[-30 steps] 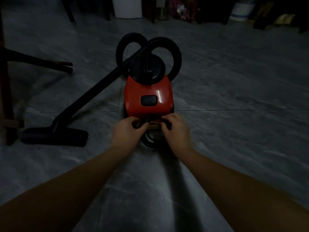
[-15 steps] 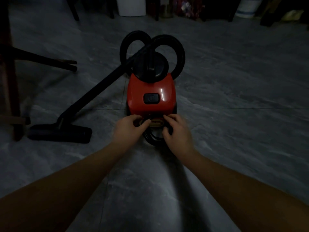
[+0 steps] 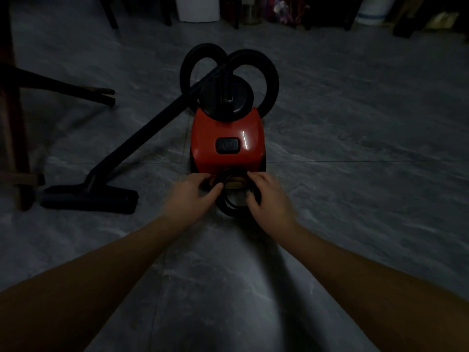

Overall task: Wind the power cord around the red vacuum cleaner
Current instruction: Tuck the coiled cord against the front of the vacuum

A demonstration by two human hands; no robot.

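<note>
**One power cord (image 3: 232, 210), coiled, held at both sides**

One red vacuum cleaner (image 3: 228, 146) stands on the grey tile floor (image 3: 355, 199). One black hose (image 3: 275, 80) makes two loops behind it, and one floor nozzle (image 3: 88, 199) lies to the left. The cord hangs in several turns against the vacuum's near end; exact turn count unreadable in the dark. Judged light, limp and smooth, so best gripped as a bundle at opposite sides. Left hand (image 3: 190, 196) and right hand (image 3: 270, 199) each curl round the coil.

Shows bare forearms running up to the frame's lower edge, with bare wrists. Shows left hand (image 3: 189, 196) and right hand (image 3: 271, 199) likewise uncovered. Appears dim and slightly blurred, so finer marks on nails or knuckles cannot be told.
</note>
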